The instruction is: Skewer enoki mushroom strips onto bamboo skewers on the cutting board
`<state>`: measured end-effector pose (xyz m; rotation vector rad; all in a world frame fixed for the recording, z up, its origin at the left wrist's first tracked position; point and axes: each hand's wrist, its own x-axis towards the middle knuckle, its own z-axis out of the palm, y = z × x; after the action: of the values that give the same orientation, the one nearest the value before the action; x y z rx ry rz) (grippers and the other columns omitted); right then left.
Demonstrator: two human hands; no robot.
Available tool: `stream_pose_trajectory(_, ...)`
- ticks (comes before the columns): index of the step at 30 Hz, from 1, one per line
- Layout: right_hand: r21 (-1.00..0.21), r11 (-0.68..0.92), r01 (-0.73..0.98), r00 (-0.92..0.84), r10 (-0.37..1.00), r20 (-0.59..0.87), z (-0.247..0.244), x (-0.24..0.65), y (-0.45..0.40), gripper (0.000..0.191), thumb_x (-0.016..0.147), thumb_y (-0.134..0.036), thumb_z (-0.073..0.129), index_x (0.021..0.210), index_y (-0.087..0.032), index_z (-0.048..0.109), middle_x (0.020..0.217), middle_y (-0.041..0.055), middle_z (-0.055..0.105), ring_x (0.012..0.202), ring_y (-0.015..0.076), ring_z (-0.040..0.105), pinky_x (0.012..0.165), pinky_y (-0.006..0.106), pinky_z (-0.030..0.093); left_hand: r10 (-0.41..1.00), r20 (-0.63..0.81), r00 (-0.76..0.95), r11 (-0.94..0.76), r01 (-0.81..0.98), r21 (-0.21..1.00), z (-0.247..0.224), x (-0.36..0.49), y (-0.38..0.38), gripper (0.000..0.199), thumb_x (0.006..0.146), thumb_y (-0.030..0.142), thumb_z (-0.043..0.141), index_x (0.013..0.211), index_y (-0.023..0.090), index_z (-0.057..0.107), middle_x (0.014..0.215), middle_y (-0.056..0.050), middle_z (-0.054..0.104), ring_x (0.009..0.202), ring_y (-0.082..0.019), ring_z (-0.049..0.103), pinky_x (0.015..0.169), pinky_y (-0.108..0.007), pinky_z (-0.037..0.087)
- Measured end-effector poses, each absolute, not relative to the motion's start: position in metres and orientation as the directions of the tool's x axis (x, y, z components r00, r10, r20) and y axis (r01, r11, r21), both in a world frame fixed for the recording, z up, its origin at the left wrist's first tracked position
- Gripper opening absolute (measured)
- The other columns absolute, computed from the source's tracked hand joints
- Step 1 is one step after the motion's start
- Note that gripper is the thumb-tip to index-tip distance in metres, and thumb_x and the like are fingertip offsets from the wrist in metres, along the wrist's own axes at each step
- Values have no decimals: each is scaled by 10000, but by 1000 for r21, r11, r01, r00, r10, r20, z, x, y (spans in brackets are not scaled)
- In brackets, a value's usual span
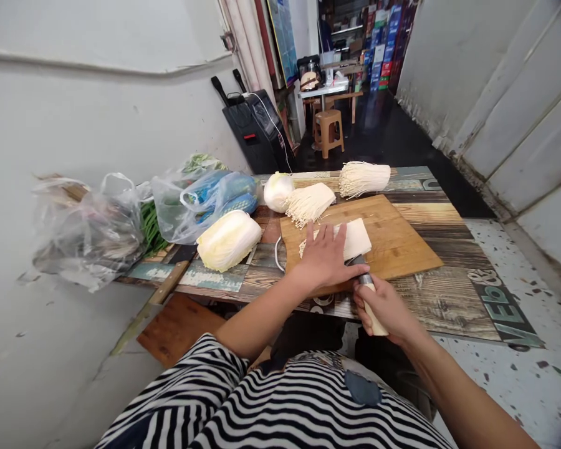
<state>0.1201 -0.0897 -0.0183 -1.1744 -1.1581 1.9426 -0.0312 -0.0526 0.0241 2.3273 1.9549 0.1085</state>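
Observation:
My left hand (326,257) lies with its fingers spread over a bunch of enoki mushrooms (358,237), pressing it to the wooden cutting board (402,240). The root end of the bunch sticks out to the right of that hand. My right hand (387,304) is wrapped around the pale wooden handle of a knife (375,319). Its blade sits low beside the near side of the bunch, mostly hidden by my left hand. A second enoki bunch (312,202) rests at the board's far left edge. Behind the board lies a third bunch (365,179).
A napa cabbage (229,240) and a round pale vegetable (279,192) lie left of the board. Plastic bags (93,224) with greens crowd the table's left end. Another knife (168,284) overhangs the near left edge. A black wheeled speaker-like case (259,131) stands behind the table.

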Motion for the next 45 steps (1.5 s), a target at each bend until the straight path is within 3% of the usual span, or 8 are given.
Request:
stream_pose_trajectory(9, -931, -365, 11, -386, 857, -341, -8, 112, -98, 290, 703, -369, 629, 832, -264, 391, 453, -122, 449, 293, 112, 416, 262, 246, 372, 995, 97, 31, -61, 945, 322, 27, -6, -35, 869, 806, 454, 539, 1506, 86, 178, 1482, -190, 404, 1380, -344, 358, 1154, -546, 208)
stream_pose_trajectory(16, -926, -375, -50, -381, 864, -329, -4, 112, -101, 290, 688, -331, 665, 837, -260, 427, 436, -125, 433, 287, 108, 404, 255, 226, 349, 932, 302, -202, -45, 761, 647, 21, -15, -36, 537, 937, 315, 370, 1433, 112, 402, 1396, -120, 536, 1258, -264, 532, 1083, -385, 396)
stream_pose_trajectory(22, -827, -496, -265, -459, 819, -345, -2, 132, -92, 281, 697, -381, 643, 850, -230, 461, 562, -104, 459, 338, 54, 347, 274, 198, 330, 871, 169, -461, -127, 122, 984, 14, -49, -28, 335, 927, 300, 455, 1112, 111, 660, 1171, -121, 693, 1156, -250, 619, 1016, -388, 469)
stream_pose_trajectory(25, -765, -554, -328, -492, 792, -362, -9, 143, -85, 269, 676, -364, 643, 829, -207, 487, 560, -99, 430, 347, 32, 301, 274, 168, 281, 859, -29, -511, -153, -309, 939, 24, -72, -26, 332, 922, 245, 460, 1171, 83, 608, 1183, -153, 681, 1121, -235, 646, 983, -379, 502)
stream_pose_trajectory(29, -715, -599, -362, -508, 769, -387, -21, 149, -79, 241, 664, -330, 648, 800, -192, 506, 547, -93, 422, 343, 25, 285, 269, 158, 261, 839, -130, -529, -196, -516, 834, 43, -111, -34, 345, 950, 241, 383, 1166, 65, 588, 1200, -172, 664, 1115, -228, 649, 974, -382, 516)
stream_pose_trajectory(33, -705, -599, -378, -507, 772, -384, -26, 150, -81, 229, 686, -311, 670, 813, -198, 516, 552, -86, 443, 341, 34, 313, 267, 163, 275, 754, -68, -653, -309, -444, 841, 54, -147, -41, 347, 957, 266, 350, 1144, 94, 586, 1185, -158, 669, 1100, -228, 654, 948, -379, 531)
stream_pose_trajectory(39, -725, -540, -428, -456, 821, -343, -25, 164, -87, 242, 726, -325, 693, 861, -223, 520, 594, -84, 465, 345, 39, 333, 266, 168, 304, 499, 228, -836, -315, 70, 947, 54, -163, -13, 318, 923, 335, 450, 1085, 123, 624, 1120, -137, 685, 1062, -224, 661, 948, -358, 502)
stream_pose_trajectory(45, -716, -525, -460, -388, 844, -370, -33, 178, -91, 218, 746, -315, 693, 867, -225, 536, 608, -71, 462, 354, 48, 352, 273, 184, 333, 552, 567, -612, -5, 677, 736, 51, -138, 37, 391, 956, 291, 390, 1267, 127, 561, 1293, -151, 610, 1239, -255, 545, 1067, -360, 374)
